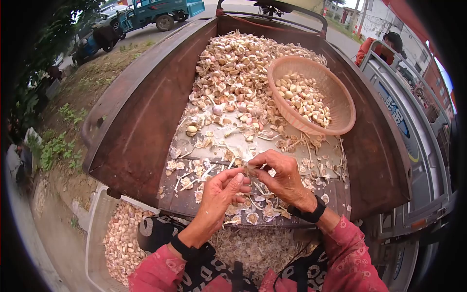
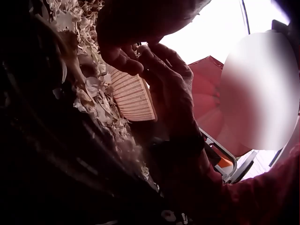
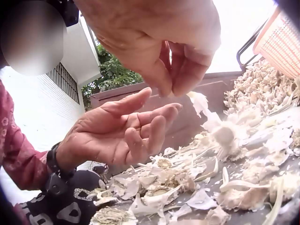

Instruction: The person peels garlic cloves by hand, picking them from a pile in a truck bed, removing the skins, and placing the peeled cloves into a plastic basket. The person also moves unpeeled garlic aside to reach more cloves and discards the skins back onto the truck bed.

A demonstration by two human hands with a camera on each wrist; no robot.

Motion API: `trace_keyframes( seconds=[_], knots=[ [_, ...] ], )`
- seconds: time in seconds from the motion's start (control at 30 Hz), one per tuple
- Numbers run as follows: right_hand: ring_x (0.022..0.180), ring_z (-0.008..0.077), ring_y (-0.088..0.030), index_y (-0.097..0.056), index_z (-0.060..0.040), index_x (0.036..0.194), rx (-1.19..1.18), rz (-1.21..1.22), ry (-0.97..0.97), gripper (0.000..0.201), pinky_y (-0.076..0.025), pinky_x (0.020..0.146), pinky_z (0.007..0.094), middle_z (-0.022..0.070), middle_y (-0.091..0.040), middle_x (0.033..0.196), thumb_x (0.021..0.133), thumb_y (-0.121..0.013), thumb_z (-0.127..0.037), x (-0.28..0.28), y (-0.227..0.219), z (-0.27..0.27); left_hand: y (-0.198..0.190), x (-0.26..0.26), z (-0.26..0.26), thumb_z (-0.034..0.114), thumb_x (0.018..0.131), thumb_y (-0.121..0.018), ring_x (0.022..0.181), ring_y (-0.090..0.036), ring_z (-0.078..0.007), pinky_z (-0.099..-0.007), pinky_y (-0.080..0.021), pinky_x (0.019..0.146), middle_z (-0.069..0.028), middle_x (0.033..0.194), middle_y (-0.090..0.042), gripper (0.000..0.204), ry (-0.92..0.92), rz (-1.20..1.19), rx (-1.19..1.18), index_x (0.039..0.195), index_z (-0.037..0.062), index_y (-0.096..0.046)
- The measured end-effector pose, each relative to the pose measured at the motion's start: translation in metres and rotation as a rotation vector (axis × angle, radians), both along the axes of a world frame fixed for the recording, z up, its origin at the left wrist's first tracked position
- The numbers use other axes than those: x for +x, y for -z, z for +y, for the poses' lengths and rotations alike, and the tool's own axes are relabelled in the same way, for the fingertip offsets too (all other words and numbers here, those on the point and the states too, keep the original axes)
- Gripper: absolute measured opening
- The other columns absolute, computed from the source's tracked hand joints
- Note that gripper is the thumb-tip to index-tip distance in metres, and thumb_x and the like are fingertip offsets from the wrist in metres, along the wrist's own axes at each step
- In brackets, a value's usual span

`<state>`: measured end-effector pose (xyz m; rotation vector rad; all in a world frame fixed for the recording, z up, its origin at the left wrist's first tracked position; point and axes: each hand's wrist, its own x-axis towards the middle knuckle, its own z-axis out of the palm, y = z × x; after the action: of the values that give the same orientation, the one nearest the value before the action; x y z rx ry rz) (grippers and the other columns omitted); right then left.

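Note:
Above the front of the metal bed, my left hand [image 1: 220, 195] is held palm up with its fingers loosely extended and no object visible in it. Close over its fingertips, my right hand [image 1: 281, 176] pinches between thumb and fingers a small pale scrap that looks like garlic skin. In the right wrist view, white papery skin [image 3: 199, 102] shows beside the fingertips of the right hand [image 3: 154, 33], over the left palm [image 3: 117, 133]. Garlic skins and stalks [image 1: 270, 210] lie scattered below both hands. The left wrist view is dark.
Behind the hands a heap of garlic [image 1: 238, 61] fills the back of the bed. A pink basket [image 1: 346, 121] of peeled cloves stands at the right, near the metal side wall [image 1: 379, 160]. At lower left is a pale crate [image 1: 92, 243] of cloves.

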<state>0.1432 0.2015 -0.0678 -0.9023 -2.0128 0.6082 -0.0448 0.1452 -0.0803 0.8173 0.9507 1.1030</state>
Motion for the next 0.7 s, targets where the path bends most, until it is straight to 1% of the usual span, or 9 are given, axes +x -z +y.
trace_keyframes(
  seconds=[0.07,0.13,0.2,0.27,0.33,0.43,0.6,0.67,0.7],
  knots=[
    [0.077,0.0256,-0.068,-0.068,-0.0024,0.099,0.029,0.000,-0.032,0.019,-0.053,0.064,0.0330,0.0111,-0.069,0.088,0.080,-0.072,-0.002,-0.005,0.001,-0.009,0.015,0.010,0.011,0.024,0.099,-0.062,0.087,-0.069,-0.0153,-0.0246,-0.055,0.070,-0.0086,0.098,-0.070,0.031,0.032,-0.181,-0.079,0.119,0.0001,-0.063],
    [0.078,0.0270,-0.067,-0.067,-0.0026,0.101,0.179,-0.070,-0.022,0.020,-0.053,0.064,0.0334,0.0112,-0.068,0.086,0.081,-0.071,-0.001,-0.008,0.005,-0.013,0.027,0.010,0.012,0.023,0.099,-0.062,0.090,-0.070,-0.0159,-0.0263,-0.056,0.073,-0.0078,0.098,-0.070,0.030,0.031,-0.196,-0.050,0.119,0.0003,-0.063],
    [0.081,0.0245,-0.067,-0.067,-0.0018,0.103,0.075,-0.111,-0.051,0.019,-0.053,0.066,0.0332,0.0108,-0.067,0.085,0.084,-0.070,-0.004,-0.004,0.005,-0.014,0.033,0.007,0.011,0.019,0.098,-0.062,0.091,-0.070,-0.0163,-0.0283,-0.057,0.076,-0.0084,0.100,-0.070,0.027,0.004,-0.261,-0.086,0.116,-0.0007,-0.063],
    [0.082,0.0214,-0.066,-0.067,-0.0008,0.104,-0.391,0.227,0.000,0.017,-0.052,0.069,0.0330,0.0104,-0.067,0.086,0.088,-0.068,-0.007,-0.003,0.005,-0.012,0.032,-0.001,0.011,0.017,0.098,-0.062,0.090,-0.070,-0.0164,-0.0285,-0.058,0.077,-0.0086,0.101,-0.070,0.026,0.008,-0.293,-0.123,0.117,-0.0007,-0.062],
    [0.081,0.0193,-0.065,-0.066,0.0000,0.104,-0.303,0.115,0.047,0.018,-0.052,0.070,0.0325,0.0100,-0.066,0.087,0.090,-0.068,-0.012,-0.002,-0.003,-0.005,0.033,-0.004,0.012,0.015,0.097,-0.062,0.089,-0.070,-0.0166,-0.0287,-0.058,0.078,-0.0087,0.102,-0.070,0.026,0.016,-0.324,-0.151,0.118,-0.0007,-0.061],
    [0.076,0.0196,-0.065,-0.065,0.0006,0.101,-0.256,-0.080,-0.108,0.023,-0.051,0.067,0.0323,0.0105,-0.064,0.083,0.091,-0.068,-0.020,-0.008,-0.004,-0.002,0.037,-0.006,0.012,0.012,0.097,-0.062,0.087,-0.071,-0.0170,-0.0274,-0.058,0.075,-0.0094,0.100,-0.070,0.022,0.042,-0.337,-0.136,0.115,0.0003,-0.060],
    [0.066,0.0161,-0.063,-0.064,0.0010,0.094,-0.349,-0.013,-0.158,0.019,-0.049,0.059,0.0309,0.0068,-0.064,0.074,0.095,-0.065,-0.018,-0.014,0.010,-0.004,0.038,-0.009,0.010,0.010,0.096,-0.061,0.077,-0.068,-0.0153,-0.0265,-0.057,0.066,-0.0103,0.093,-0.068,0.009,0.099,-0.428,-0.111,0.099,0.0035,-0.057],
    [0.064,0.0105,-0.061,-0.065,0.0004,0.093,-0.698,0.190,-0.135,0.019,-0.047,0.055,0.0266,0.0018,-0.064,0.073,0.097,-0.062,-0.018,-0.015,0.009,-0.007,0.037,-0.010,0.009,0.010,0.096,-0.061,0.075,-0.067,-0.0146,-0.0264,-0.057,0.065,-0.0104,0.092,-0.068,0.009,0.106,-0.403,-0.110,0.100,0.0036,-0.057],
    [0.064,0.0105,-0.061,-0.065,0.0004,0.093,-0.696,0.188,-0.132,0.019,-0.047,0.055,0.0266,0.0018,-0.064,0.073,0.097,-0.062,-0.018,-0.013,0.011,-0.007,0.035,-0.009,0.008,0.010,0.095,-0.061,0.073,-0.066,-0.0140,-0.0264,-0.056,0.064,-0.0105,0.091,-0.068,0.009,0.115,-0.378,-0.110,0.101,0.0036,-0.058]
  ],
)
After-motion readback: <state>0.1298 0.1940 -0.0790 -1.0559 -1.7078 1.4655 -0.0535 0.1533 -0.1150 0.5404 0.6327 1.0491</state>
